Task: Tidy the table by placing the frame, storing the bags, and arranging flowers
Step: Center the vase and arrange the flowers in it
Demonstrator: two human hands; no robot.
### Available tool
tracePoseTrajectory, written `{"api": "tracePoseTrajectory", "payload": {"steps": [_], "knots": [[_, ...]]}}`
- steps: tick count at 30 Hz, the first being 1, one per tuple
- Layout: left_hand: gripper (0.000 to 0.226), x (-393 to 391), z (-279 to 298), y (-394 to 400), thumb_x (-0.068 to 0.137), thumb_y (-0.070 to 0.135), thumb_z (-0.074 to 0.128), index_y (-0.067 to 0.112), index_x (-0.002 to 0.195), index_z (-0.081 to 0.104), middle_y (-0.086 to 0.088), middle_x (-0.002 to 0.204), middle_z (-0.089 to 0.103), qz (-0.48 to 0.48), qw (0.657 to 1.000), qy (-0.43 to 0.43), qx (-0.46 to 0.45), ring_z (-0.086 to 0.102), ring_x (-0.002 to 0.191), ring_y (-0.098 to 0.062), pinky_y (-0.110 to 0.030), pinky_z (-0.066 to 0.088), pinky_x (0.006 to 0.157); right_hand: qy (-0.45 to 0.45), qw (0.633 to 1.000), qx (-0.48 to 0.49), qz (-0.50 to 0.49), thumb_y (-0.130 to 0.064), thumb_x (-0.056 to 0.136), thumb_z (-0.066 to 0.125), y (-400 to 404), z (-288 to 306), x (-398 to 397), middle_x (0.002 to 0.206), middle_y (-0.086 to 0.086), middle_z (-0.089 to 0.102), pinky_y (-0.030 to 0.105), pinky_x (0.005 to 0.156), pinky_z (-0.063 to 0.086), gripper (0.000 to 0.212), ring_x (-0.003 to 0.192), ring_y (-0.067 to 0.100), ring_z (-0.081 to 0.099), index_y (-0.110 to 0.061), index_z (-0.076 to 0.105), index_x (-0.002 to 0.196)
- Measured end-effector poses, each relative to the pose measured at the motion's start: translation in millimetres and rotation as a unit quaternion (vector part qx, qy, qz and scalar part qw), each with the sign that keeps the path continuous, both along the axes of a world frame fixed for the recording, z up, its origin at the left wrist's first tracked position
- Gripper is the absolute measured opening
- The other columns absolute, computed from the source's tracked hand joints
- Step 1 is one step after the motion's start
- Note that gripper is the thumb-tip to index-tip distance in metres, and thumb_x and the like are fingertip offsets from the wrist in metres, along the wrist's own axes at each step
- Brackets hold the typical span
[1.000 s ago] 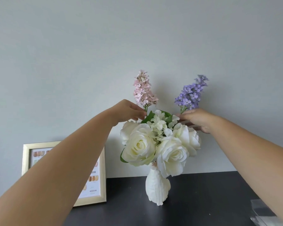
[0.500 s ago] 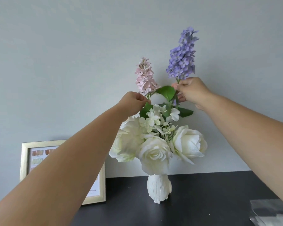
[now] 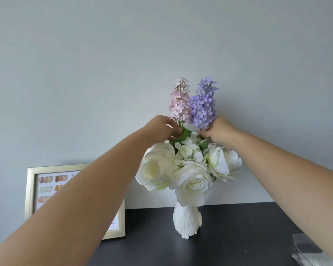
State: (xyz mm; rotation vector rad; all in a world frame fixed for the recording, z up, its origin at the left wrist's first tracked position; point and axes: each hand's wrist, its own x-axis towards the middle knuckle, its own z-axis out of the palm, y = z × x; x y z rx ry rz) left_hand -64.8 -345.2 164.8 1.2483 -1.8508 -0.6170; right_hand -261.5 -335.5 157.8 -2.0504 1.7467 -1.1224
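Above a white vase (image 3: 186,220) of cream roses (image 3: 190,181) on the dark counter (image 3: 238,237), the left hand (image 3: 161,129) pinches a pink flower stem (image 3: 179,102) and the right hand (image 3: 219,131) pinches a purple one (image 3: 203,106).

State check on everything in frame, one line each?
left hand: pinching the pink spray's stem
right hand: pinching the purple spray's stem
pink flower spray: upright, touching the purple one
purple flower spray: upright above the bouquet
white roses: bunched in the vase
white vase: upright on the table
picture frame: upright by the wall, partly hidden by the left arm
clear plastic item: at table's right edge, cropped
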Motion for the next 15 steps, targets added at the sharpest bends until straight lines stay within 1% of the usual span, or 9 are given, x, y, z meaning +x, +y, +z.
{"api": "tracePoseTrajectory", "payload": {"steps": [2,4,5,7,8,10,12,13,15], "knots": [[0.011,-1,-1,-2,0.085,0.021,0.073,0.016,0.077,0.068,0.008,0.062,0.072,-0.01,1.0,-0.016,0.006,0.067,0.054,-0.006,-0.015,0.049,0.055,0.081,0.997,0.018,-0.008,-0.013,0.09,0.064,0,0,1,0.087,0.007,0.059,0.03,0.075,0.044,0.004,0.086,0.021,0.055,-0.01,0.063,0.091],[0.007,-4,-5,-3,0.084,0.017,0.074,0.01,0.085,0.072,0.004,0.066,0.074,-0.017,0.999,-0.048,0.012,0.068,0.058,-0.01,-0.023,0.054,0.066,0.151,0.987,0.037,-0.03,-0.005,0.093,0.055,0,1,2,0.07,0.003,0.047,0.025,0.065,0.035,0.024,0.081,0.02,0.047,-0.011,0.053,0.069],[0.01,-5,-8,-3,0.083,0.017,0.076,0.009,0.088,0.073,0.001,0.07,0.074,-0.016,0.997,-0.071,0.013,0.069,0.062,-0.012,-0.025,0.056,0.071,0.165,0.985,0.04,-0.035,-0.002,0.093,0.053,0,2,2,0.065,0.002,0.042,0.024,0.064,0.033,0.028,0.08,0.02,0.045,-0.01,0.05,0.066],[0.008,-5,-12,-3,0.08,0.021,0.079,0.015,0.082,0.075,0.006,0.067,0.073,-0.005,0.995,-0.101,0.004,0.066,0.06,-0.008,-0.019,0.054,0.064,0.17,0.984,0.043,-0.034,0.0,0.091,0.053,-1,2,-1,0.062,0.001,0.038,0.026,0.056,0.031,0.027,0.074,0.019,0.043,-0.009,0.05,0.066],[0.01,-4,-12,-3,0.078,0.024,0.08,0.02,0.073,0.073,0.011,0.06,0.07,0.004,0.994,-0.111,-0.003,0.06,0.052,-0.005,-0.015,0.048,0.054,0.151,0.987,0.049,-0.023,0.001,0.089,0.055,-5,2,-3,0.062,0.002,0.039,0.026,0.052,0.031,0.03,0.068,0.018,0.042,-0.009,0.048,0.062],[0.027,0,-10,-5,0.074,0.028,0.084,0.023,0.058,0.063,0.013,0.049,0.058,0.024,0.994,-0.108,-0.006,0.043,0.04,-0.007,-0.016,0.033,0.041,0.024,0.998,0.059,0.008,0.0,0.084,0.063,-9,-1,-7,0.064,0.003,0.049,0.022,0.05,0.034,0.025,0.06,0.016,0.044,-0.011,0.054,0.064],[0.043,6,-11,-6,0.071,0.032,0.086,0.022,0.046,0.052,0.011,0.046,0.046,0.032,0.996,-0.082,-0.003,0.03,0.038,-0.009,-0.018,0.024,0.039,-0.124,0.991,0.039,0.034,-0.006,0.076,0.076,-10,-4,-10,0.071,0.002,0.063,0.022,0.056,0.043,0.014,0.062,0.015,0.056,-0.015,0.067,0.079],[0.043,7,-11,-6,0.071,0.032,0.086,0.022,0.044,0.054,0.012,0.045,0.047,0.027,0.997,-0.067,0.003,0.03,0.038,-0.009,-0.018,0.024,0.04,-0.162,0.985,0.033,0.042,-0.009,0.073,0.08,-10,-5,-10,0.076,0.001,0.067,0.023,0.059,0.047,0.018,0.065,0.015,0.059,-0.017,0.07,0.085],[0.025,6,-12,-4,0.073,0.03,0.085,0.019,0.057,0.069,0.011,0.06,0.062,0.016,0.998,-0.065,0.011,0.04,0.05,-0.013,-0.021,0.033,0.05,-0.166,0.984,0.033,0.046,-0.009,0.071,0.082,-10,-7,-9,0.079,0.005,0.069,0.028,0.066,0.048,0.018,0.069,0.018,0.061,-0.016,0.071,0.084]]}}
